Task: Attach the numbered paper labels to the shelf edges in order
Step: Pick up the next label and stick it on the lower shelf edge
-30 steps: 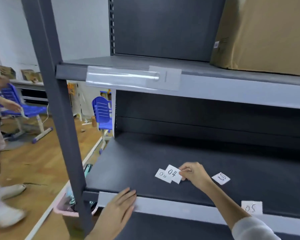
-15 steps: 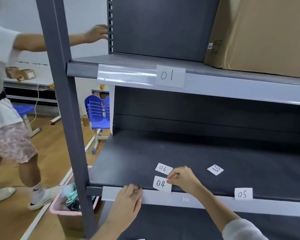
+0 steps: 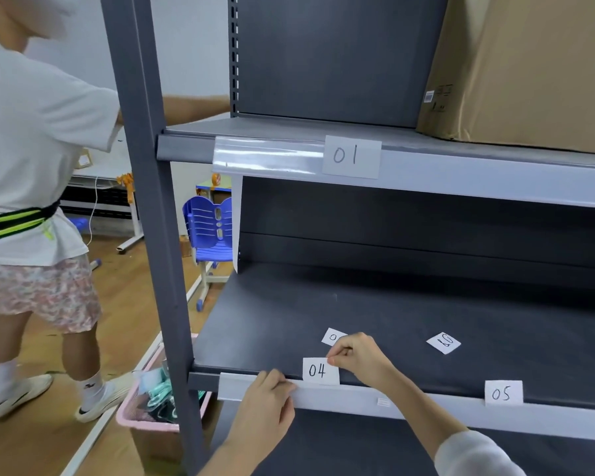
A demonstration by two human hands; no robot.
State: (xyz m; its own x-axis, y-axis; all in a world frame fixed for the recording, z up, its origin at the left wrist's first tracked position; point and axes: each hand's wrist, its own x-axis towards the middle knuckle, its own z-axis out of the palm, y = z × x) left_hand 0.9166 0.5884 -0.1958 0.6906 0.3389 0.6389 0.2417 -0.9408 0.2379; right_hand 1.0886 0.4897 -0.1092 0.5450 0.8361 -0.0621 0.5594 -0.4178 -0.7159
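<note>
My right hand (image 3: 356,359) pinches the top right corner of the white paper label "04" (image 3: 318,371), whose lower edge sits at the clear strip on the lower shelf edge (image 3: 358,400). My left hand (image 3: 267,403) grips that strip just left of the label, fingers curled over its top. Label "05" (image 3: 503,393) stands in the strip further right. Label "01" (image 3: 351,157) sits in the upper shelf edge (image 3: 461,180). Two loose labels lie on the dark shelf board: one (image 3: 332,336) partly hidden behind my right hand, another (image 3: 443,342) turned at an angle.
A large cardboard box (image 3: 529,70) fills the upper shelf's right side. A grey upright post (image 3: 152,218) stands at the left. Another person (image 3: 31,183) stands left of it, one arm reaching to the upper shelf. A pink bin (image 3: 152,410) sits on the floor; a blue chair (image 3: 210,231) behind.
My right hand has carried label "04" from the shelf board down to the front strip. My left hand's fingers have curled over the strip. The other person stepped closer.
</note>
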